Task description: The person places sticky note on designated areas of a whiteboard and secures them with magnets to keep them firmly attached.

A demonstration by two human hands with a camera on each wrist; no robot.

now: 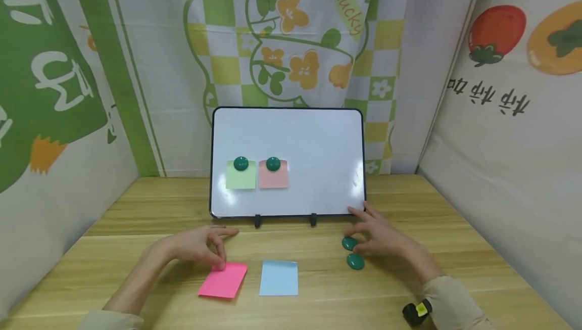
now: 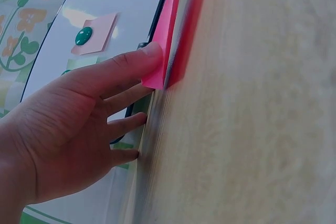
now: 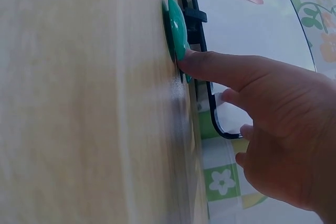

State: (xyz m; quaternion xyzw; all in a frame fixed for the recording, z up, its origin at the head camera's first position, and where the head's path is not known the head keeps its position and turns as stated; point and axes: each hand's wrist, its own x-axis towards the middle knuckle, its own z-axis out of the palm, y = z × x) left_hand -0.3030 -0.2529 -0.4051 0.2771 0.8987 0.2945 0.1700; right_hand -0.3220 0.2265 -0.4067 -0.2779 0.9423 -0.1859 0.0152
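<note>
My left hand (image 1: 197, 245) pinches the top edge of a bright pink sticky note (image 1: 223, 282). In the left wrist view the note (image 2: 161, 51) tilts up off the wooden table under the thumb. Beside it lies a light blue sticky note (image 1: 279, 278). At the right, my right hand (image 1: 379, 234) has its thumb and index finger around the farther green round magnet (image 1: 349, 243), its other fingers reaching toward the whiteboard's lower right corner. The nearer green magnet (image 1: 355, 261) lies just in front; the right wrist view shows this magnet (image 3: 177, 27) close to the thumb.
A black-framed whiteboard (image 1: 318, 158) stands on small black feet at the back. Green magnets hold a light green note (image 1: 240, 180) and a light pink note (image 1: 273, 178) on its left half. A black and yellow object (image 1: 416, 312) sits by the right sleeve. Printed curtains surround the table.
</note>
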